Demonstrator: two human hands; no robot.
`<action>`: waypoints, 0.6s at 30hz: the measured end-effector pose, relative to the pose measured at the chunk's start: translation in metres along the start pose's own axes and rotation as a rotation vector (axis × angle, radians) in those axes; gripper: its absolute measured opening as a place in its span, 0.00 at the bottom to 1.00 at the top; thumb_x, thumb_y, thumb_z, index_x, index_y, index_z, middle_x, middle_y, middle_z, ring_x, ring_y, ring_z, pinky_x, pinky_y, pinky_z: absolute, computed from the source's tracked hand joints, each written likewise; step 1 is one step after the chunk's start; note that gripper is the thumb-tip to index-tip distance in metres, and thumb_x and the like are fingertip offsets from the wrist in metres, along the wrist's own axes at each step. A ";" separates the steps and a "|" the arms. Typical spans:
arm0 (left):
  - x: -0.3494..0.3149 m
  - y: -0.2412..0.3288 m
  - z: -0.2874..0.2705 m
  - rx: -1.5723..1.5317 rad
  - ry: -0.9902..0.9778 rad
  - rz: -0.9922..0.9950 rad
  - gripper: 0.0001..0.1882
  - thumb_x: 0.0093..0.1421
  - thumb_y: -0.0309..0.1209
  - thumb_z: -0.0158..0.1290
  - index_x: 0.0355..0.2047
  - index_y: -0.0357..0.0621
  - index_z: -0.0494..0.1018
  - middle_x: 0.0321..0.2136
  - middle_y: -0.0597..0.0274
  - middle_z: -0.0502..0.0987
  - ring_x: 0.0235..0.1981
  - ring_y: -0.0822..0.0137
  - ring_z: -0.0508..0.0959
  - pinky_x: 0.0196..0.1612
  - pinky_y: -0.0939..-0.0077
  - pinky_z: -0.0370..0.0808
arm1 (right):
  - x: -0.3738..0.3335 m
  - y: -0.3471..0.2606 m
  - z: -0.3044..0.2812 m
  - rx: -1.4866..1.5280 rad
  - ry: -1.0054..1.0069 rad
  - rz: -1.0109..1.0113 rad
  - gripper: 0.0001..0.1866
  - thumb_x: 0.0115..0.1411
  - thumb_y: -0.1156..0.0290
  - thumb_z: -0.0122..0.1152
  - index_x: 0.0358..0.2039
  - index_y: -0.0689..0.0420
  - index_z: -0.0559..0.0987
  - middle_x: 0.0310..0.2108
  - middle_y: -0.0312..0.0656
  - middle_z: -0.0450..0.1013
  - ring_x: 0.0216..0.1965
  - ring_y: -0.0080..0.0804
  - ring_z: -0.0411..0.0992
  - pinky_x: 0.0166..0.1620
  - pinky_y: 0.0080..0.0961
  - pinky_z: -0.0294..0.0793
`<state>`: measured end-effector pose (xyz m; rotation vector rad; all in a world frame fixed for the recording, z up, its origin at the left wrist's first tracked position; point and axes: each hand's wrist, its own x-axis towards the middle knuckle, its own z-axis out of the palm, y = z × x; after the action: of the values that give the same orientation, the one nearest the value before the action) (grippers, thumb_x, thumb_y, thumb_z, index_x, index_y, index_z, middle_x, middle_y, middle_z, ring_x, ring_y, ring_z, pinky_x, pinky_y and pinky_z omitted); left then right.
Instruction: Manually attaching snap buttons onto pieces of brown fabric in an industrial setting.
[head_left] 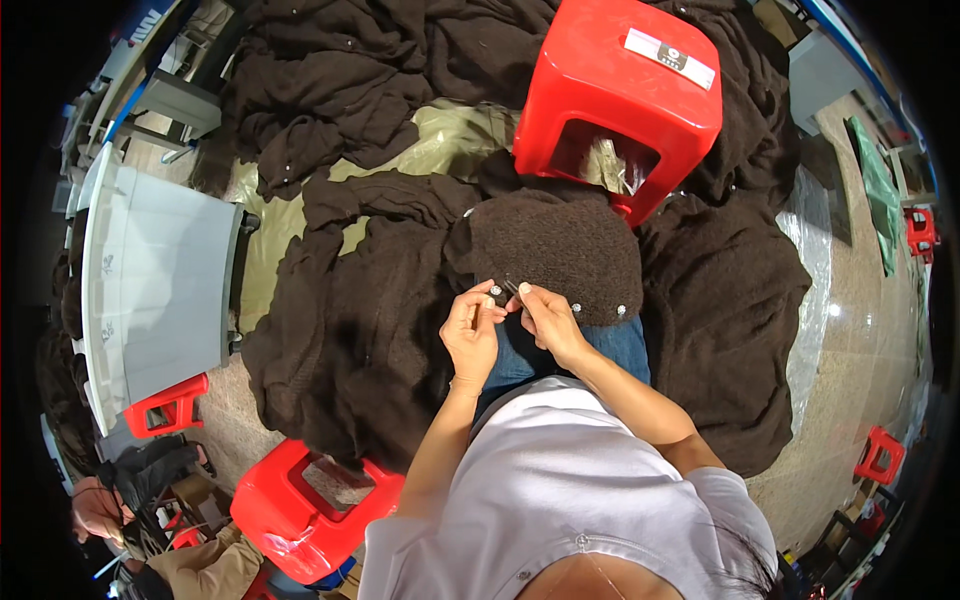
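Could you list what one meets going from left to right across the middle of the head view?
Grey bin → brown garment pile → left hand → right hand → brown garment heap on the right → clear plastic sheet → polished stone floor.

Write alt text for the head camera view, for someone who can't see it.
Seen from above, a seated person's left hand and right hand pinch the edge of a dark brown fuzzy knit garment with small silvery snap buttons, spread over their lap. More dark brown garments cover the floor, near a red plastic stool.
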<state>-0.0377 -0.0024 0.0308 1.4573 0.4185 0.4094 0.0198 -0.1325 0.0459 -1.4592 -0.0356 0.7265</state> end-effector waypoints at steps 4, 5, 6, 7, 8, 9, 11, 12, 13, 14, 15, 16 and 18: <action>-0.001 -0.001 -0.006 0.009 -0.038 -0.047 0.04 0.65 0.17 0.47 0.39 0.34 0.70 0.46 0.46 0.78 0.33 0.72 0.79 0.32 0.82 0.78 | -0.002 -0.014 -0.005 0.103 -0.054 0.276 0.24 0.68 0.53 0.48 0.27 0.61 0.78 0.12 0.29 0.61 0.17 0.18 0.58 0.22 0.22 0.56; 0.000 -0.002 -0.006 0.010 -0.041 -0.048 0.04 0.65 0.17 0.47 0.39 0.34 0.70 0.46 0.46 0.78 0.33 0.72 0.79 0.32 0.82 0.78 | -0.002 -0.014 -0.005 0.050 -0.073 0.272 0.24 0.68 0.53 0.51 0.25 0.62 0.79 0.13 0.29 0.62 0.17 0.18 0.58 0.22 0.22 0.57; 0.001 -0.004 -0.005 0.009 -0.036 -0.030 0.04 0.65 0.17 0.48 0.39 0.35 0.70 0.46 0.46 0.78 0.34 0.73 0.79 0.32 0.82 0.78 | -0.002 -0.013 -0.004 0.052 -0.072 0.272 0.24 0.68 0.53 0.51 0.25 0.62 0.79 0.13 0.29 0.62 0.17 0.18 0.58 0.22 0.22 0.57; 0.001 -0.005 -0.005 0.009 -0.030 -0.013 0.04 0.65 0.17 0.48 0.39 0.35 0.70 0.46 0.47 0.78 0.35 0.73 0.79 0.32 0.83 0.78 | -0.001 -0.011 -0.001 0.005 -0.049 0.255 0.25 0.67 0.53 0.52 0.24 0.62 0.79 0.13 0.30 0.63 0.18 0.18 0.59 0.22 0.22 0.58; 0.000 -0.006 -0.006 0.010 -0.030 -0.013 0.04 0.65 0.17 0.48 0.39 0.35 0.70 0.46 0.47 0.78 0.35 0.73 0.79 0.32 0.83 0.78 | -0.001 -0.009 0.001 -0.042 -0.025 0.238 0.25 0.67 0.54 0.53 0.22 0.62 0.80 0.13 0.31 0.65 0.18 0.18 0.60 0.23 0.22 0.59; 0.000 -0.007 -0.006 0.028 -0.029 -0.017 0.04 0.65 0.18 0.48 0.39 0.35 0.71 0.46 0.47 0.78 0.35 0.74 0.79 0.32 0.83 0.78 | -0.001 -0.009 0.002 -0.041 -0.026 0.239 0.25 0.67 0.54 0.53 0.22 0.62 0.80 0.13 0.31 0.65 0.18 0.18 0.60 0.23 0.22 0.59; 0.000 -0.009 -0.008 0.048 -0.027 -0.021 0.04 0.65 0.18 0.48 0.39 0.35 0.71 0.46 0.47 0.78 0.36 0.74 0.78 0.33 0.83 0.78 | 0.000 -0.010 0.003 -0.026 -0.002 0.243 0.26 0.66 0.53 0.54 0.22 0.62 0.81 0.14 0.33 0.67 0.19 0.19 0.60 0.24 0.22 0.60; -0.001 -0.010 -0.008 0.081 -0.039 -0.005 0.04 0.65 0.18 0.49 0.39 0.36 0.71 0.46 0.48 0.78 0.36 0.74 0.78 0.33 0.83 0.78 | 0.000 -0.009 0.003 -0.025 -0.002 0.243 0.26 0.66 0.53 0.54 0.22 0.62 0.81 0.14 0.33 0.67 0.19 0.19 0.60 0.24 0.22 0.60; -0.001 -0.011 -0.009 0.115 -0.050 0.010 0.04 0.65 0.18 0.49 0.39 0.36 0.71 0.46 0.48 0.78 0.37 0.74 0.78 0.33 0.84 0.78 | 0.001 -0.006 0.002 -0.051 -0.008 0.240 0.26 0.66 0.53 0.54 0.22 0.62 0.81 0.14 0.34 0.68 0.19 0.19 0.62 0.24 0.24 0.62; -0.001 -0.013 -0.010 0.115 -0.051 0.010 0.04 0.65 0.18 0.49 0.39 0.36 0.71 0.46 0.48 0.78 0.37 0.74 0.78 0.33 0.84 0.78 | 0.002 -0.003 0.002 -0.077 -0.015 0.237 0.26 0.66 0.52 0.54 0.22 0.62 0.81 0.15 0.35 0.69 0.20 0.20 0.64 0.25 0.26 0.63; -0.001 -0.013 -0.010 0.143 -0.058 0.019 0.05 0.65 0.18 0.48 0.40 0.36 0.71 0.46 0.48 0.78 0.37 0.74 0.78 0.33 0.84 0.77 | 0.003 0.001 0.002 -0.076 -0.014 0.238 0.26 0.66 0.52 0.54 0.22 0.62 0.81 0.15 0.35 0.69 0.20 0.20 0.64 0.25 0.26 0.63; -0.001 -0.013 -0.010 0.171 -0.066 0.028 0.05 0.65 0.18 0.48 0.40 0.36 0.71 0.46 0.48 0.78 0.37 0.74 0.78 0.33 0.84 0.77 | 0.004 0.003 0.002 -0.155 0.020 0.175 0.26 0.65 0.52 0.55 0.21 0.62 0.81 0.14 0.39 0.69 0.19 0.24 0.66 0.25 0.29 0.64; -0.003 -0.009 -0.008 0.131 -0.047 0.013 0.05 0.65 0.17 0.48 0.40 0.36 0.71 0.46 0.48 0.78 0.37 0.74 0.79 0.33 0.83 0.77 | 0.003 0.002 0.003 -0.233 0.054 0.112 0.25 0.64 0.52 0.56 0.21 0.62 0.80 0.14 0.42 0.70 0.19 0.28 0.68 0.26 0.32 0.66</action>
<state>-0.0442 0.0029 0.0217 1.5942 0.4046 0.3628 0.0201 -0.1287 0.0428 -1.7134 0.0029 0.7941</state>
